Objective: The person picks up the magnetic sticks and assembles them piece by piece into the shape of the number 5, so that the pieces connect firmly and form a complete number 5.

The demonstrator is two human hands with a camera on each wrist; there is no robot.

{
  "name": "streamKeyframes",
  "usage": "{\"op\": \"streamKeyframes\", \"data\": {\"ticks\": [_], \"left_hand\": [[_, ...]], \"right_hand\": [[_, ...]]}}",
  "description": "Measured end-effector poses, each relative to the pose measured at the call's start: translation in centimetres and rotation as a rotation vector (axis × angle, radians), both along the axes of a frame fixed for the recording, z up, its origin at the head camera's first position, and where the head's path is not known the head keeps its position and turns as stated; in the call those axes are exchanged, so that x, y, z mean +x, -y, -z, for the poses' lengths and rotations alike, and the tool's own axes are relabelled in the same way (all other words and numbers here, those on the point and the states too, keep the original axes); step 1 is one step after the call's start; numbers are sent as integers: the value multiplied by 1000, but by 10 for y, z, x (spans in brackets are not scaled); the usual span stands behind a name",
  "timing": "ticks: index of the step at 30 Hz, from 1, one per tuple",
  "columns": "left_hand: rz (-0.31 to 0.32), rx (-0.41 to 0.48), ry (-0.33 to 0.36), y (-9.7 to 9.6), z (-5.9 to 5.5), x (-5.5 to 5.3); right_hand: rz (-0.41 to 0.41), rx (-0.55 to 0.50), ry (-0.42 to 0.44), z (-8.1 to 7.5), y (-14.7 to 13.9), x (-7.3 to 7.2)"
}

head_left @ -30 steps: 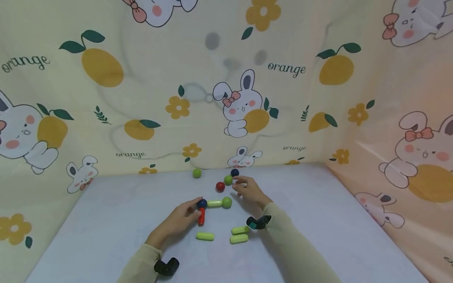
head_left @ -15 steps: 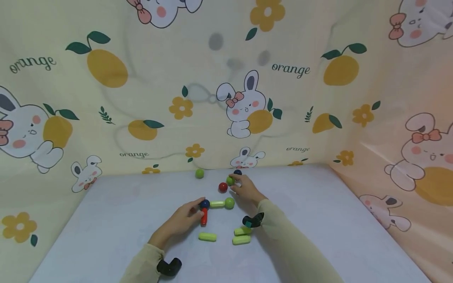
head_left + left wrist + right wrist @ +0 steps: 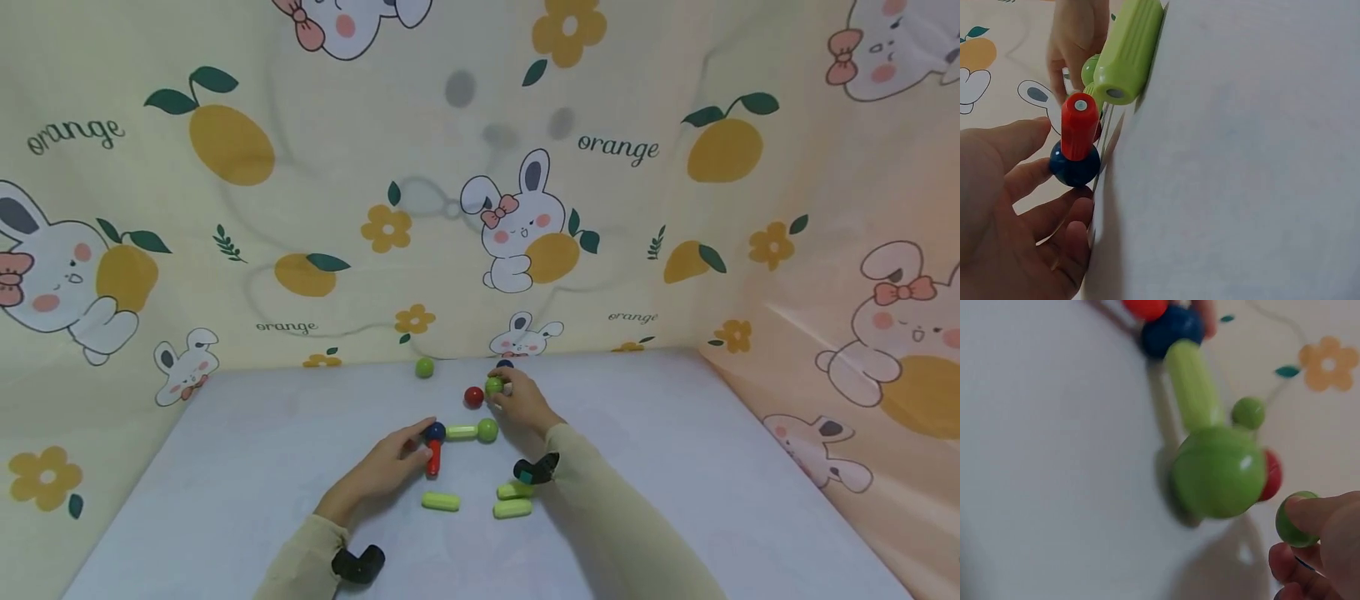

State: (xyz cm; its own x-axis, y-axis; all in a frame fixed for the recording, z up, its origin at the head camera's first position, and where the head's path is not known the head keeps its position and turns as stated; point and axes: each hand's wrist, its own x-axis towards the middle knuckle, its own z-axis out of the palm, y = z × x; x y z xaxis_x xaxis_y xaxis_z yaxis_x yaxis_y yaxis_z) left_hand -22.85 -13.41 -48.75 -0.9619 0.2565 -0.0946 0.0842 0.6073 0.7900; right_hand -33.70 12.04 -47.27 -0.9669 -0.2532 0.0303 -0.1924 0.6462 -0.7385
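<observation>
Fingers of the right hand (image 3: pixel 527 404) pinch a glossy, smooth green ball (image 3: pixel 494 386), at 2 o'clock from a shiny blue ball (image 3: pixel 435 431) that the curled fingers of the left hand (image 3: pixel 382 462) hold. From the blue ball, a grooved red rod (image 3: pixel 434 460) points to 6 o'clock, a ridged pale-green rod (image 3: pixel 462 432) to 3, meeting a second green ball (image 3: pixel 487 430). White table (image 3: pixel 675 433) spreads broadly toward 3; its far edge lies at 12.
</observation>
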Motion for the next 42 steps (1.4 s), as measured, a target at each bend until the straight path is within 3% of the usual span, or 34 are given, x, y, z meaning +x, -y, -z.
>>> {"op": "streamKeyframes", "data": {"ticks": [6,11,20,27,42], "left_hand": [[4,14,15,1,-2,0],[16,27,22,2,-3,0],[51,35,-3,6,-3,-2],[61,57,-12,6,0,-2],[81,65,0,7,-3,-2]], "right_hand": [[-1,-75,-87,-15,5,14],[-54,-119,-94,-23,10,35],[-185,-62,-92,-18,23,77],[-281,-33,-5,-12,33,105],[-406,42,35,0,45,120]]}}
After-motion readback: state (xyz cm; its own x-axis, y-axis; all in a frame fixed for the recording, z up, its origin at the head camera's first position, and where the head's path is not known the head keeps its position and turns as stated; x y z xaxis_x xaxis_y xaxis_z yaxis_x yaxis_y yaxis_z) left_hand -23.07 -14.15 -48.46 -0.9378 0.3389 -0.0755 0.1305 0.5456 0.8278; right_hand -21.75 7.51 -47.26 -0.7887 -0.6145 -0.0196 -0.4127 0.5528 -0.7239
